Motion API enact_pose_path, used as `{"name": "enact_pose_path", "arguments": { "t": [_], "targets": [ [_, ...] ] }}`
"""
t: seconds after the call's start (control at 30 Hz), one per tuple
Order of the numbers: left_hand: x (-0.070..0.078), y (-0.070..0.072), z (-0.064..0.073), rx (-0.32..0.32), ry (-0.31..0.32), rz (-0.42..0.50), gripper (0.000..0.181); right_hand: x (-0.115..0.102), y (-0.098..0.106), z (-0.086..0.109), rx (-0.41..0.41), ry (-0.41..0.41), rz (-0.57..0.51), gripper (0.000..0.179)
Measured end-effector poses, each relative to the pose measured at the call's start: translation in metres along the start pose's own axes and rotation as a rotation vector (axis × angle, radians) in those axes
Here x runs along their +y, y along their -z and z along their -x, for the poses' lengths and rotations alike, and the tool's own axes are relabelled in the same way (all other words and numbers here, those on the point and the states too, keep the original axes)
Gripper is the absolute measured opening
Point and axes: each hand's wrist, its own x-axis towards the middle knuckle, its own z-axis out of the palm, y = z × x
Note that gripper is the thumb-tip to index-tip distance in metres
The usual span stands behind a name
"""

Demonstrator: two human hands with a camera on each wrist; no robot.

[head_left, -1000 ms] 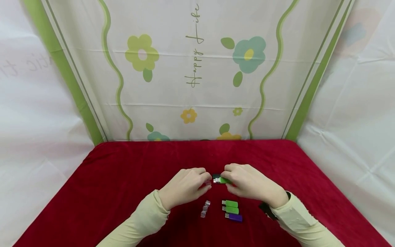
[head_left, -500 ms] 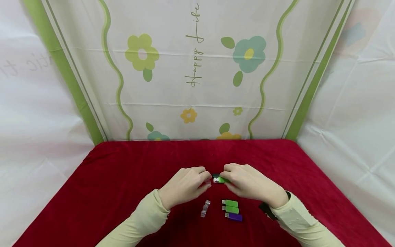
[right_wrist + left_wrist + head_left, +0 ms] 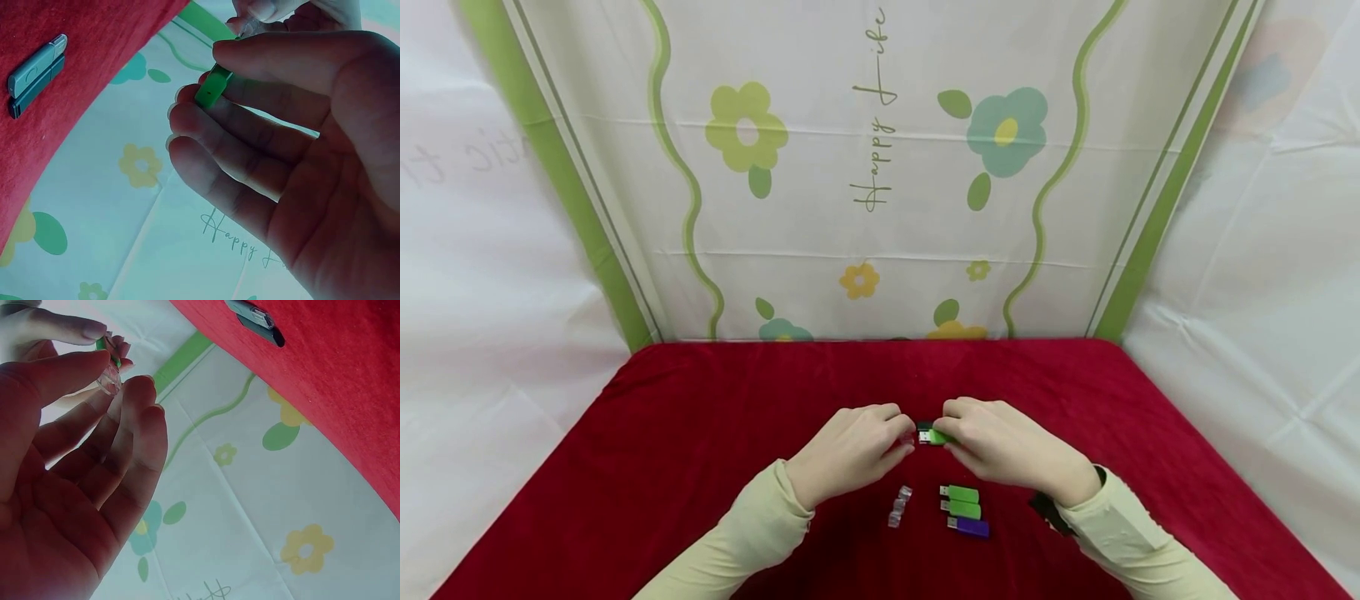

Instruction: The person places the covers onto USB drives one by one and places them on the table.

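Observation:
My left hand (image 3: 857,446) pinches a small clear plastic cap (image 3: 109,381) between thumb and fingers. My right hand (image 3: 1011,442) pinches a green USB flash drive (image 3: 937,437), its bare metal plug pointing left at the cap. Both wrist views show the hands close together; in the right one, the drive's green body (image 3: 214,86) sticks out between thumb and fingertips. Behind them, a grey flash drive (image 3: 31,72) and a dark one (image 3: 40,87) lie side by side on the red cloth.
Nearer me on the red cloth (image 3: 775,375) lie two green flash drives (image 3: 962,494) and a purple one (image 3: 973,527), plugs leftward. Left of them is a short row of clear caps (image 3: 898,507). A white floral curtain (image 3: 880,233) closes off the far side.
Both hands stay almost in place, still holding the cap and the green flash drive. The cap has shifted slightly in the left fingers. The things on the cloth have not moved.

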Motion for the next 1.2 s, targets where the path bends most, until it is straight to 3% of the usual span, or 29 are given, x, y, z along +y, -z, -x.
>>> {"name": "enact_pose_path", "arguments": {
  "t": [1.2],
  "targets": [
    [0.0016, -0.0002, 0.0021, 0.032, -0.025, -0.011, 0.008, -0.0046, -0.0046, -0.0045, 0.005, 0.011, -0.027, 0.017]
  ]
}}
